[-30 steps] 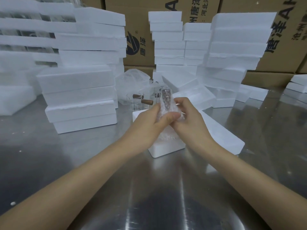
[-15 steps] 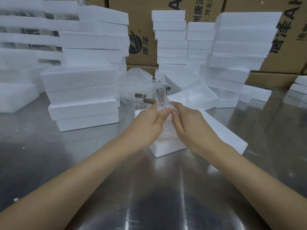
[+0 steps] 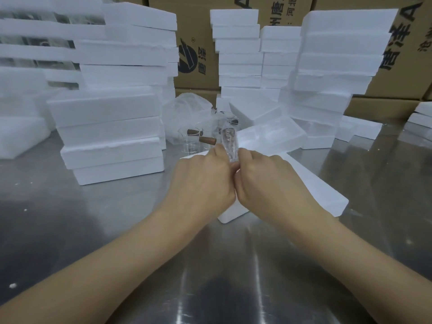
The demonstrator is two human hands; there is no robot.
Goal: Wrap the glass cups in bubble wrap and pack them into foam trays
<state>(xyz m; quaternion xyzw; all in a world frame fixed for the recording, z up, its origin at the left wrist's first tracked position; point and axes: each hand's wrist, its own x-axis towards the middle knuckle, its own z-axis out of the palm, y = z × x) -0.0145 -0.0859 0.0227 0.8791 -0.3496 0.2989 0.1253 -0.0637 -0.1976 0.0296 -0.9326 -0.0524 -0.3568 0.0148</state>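
Over the last second both hands have closed in and sunk toward the open foam tray (image 3: 322,195) on the steel table (image 3: 93,230). The bubble-wrapped item between them, broad and raised a second ago, now shows only as a narrow upright strip of bubble wrap (image 3: 230,146) above the knuckles. Judgement: the wrap is being gathered and tightened around a cup, and seating it in the tray appears to be the step in hand; the cup itself is hidden by the hands.

The left hand (image 3: 203,183) has its fingers curled tight onto the wrapped bundle, with no gap visible. The right hand (image 3: 268,183) grips the opposite side likewise, knuckles touching the left. Both hold the bundle directly over the tray's near end.

Unwrapped glass cups with wooden handles (image 3: 198,141) stand just behind the hands, beside a loose heap of bubble wrap (image 3: 187,113). Stacked foam trays (image 3: 109,127) flank both sides.
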